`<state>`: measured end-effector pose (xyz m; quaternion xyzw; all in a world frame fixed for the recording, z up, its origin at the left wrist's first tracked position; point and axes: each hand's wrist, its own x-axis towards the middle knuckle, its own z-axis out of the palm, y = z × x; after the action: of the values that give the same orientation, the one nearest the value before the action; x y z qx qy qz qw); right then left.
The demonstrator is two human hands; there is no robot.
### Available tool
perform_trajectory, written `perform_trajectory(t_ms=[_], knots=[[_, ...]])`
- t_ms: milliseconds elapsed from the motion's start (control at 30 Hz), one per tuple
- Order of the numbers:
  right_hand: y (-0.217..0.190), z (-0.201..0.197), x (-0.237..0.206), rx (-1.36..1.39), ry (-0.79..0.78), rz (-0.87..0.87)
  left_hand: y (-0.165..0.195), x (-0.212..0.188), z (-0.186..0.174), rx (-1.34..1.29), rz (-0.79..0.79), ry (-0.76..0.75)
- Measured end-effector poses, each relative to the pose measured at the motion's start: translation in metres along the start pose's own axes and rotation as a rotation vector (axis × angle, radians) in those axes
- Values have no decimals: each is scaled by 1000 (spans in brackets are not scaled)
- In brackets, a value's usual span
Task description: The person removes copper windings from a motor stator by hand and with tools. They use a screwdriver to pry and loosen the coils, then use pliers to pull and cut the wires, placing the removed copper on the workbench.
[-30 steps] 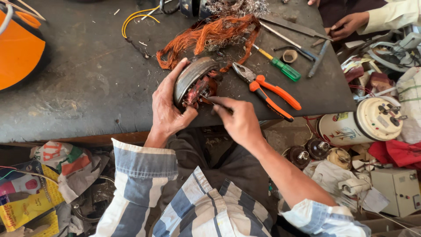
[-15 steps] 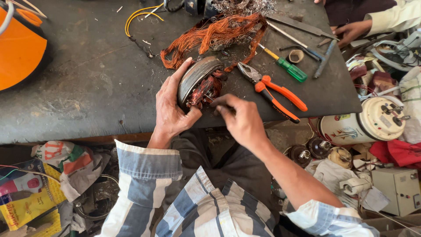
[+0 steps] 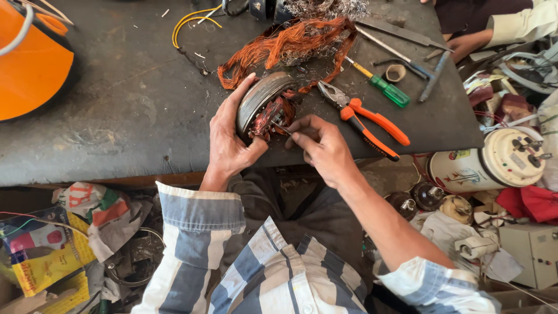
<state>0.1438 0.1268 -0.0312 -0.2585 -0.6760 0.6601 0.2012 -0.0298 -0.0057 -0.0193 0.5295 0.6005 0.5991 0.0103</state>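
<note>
A round grey metal motor stator [image 3: 260,100] with reddish copper windings stands on edge at the front of a dark worktable [image 3: 133,110]. My left hand [image 3: 229,142] wraps around its left side and holds it tilted. My right hand [image 3: 322,146] pinches a thin dark metal tool whose tip pokes into the windings at the stator's open face. A tangle of pulled orange copper wire [image 3: 290,43] lies just behind the stator.
Orange-handled pliers [image 3: 366,119] lie right of the stator, with a green-handled screwdriver [image 3: 381,87] and metal rods behind. An orange object [image 3: 32,67] sits far left. Another person's hand [image 3: 465,43] rests at the table's top right. Motor parts and clutter fill the floor on both sides.
Both hands and the stator have stayed at the same spot on the table. My right fingers have shifted slightly as the tool works at the windings.
</note>
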Motion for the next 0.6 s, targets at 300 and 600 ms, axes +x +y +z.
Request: perform_trajectory(t_ms=[300, 600], knots=[[6, 21, -30, 32, 80, 50, 2, -6, -5, -347, -78, -66], [-10, 28, -33, -459, 146, -267, -2, -7, 1, -454, -217, 3]])
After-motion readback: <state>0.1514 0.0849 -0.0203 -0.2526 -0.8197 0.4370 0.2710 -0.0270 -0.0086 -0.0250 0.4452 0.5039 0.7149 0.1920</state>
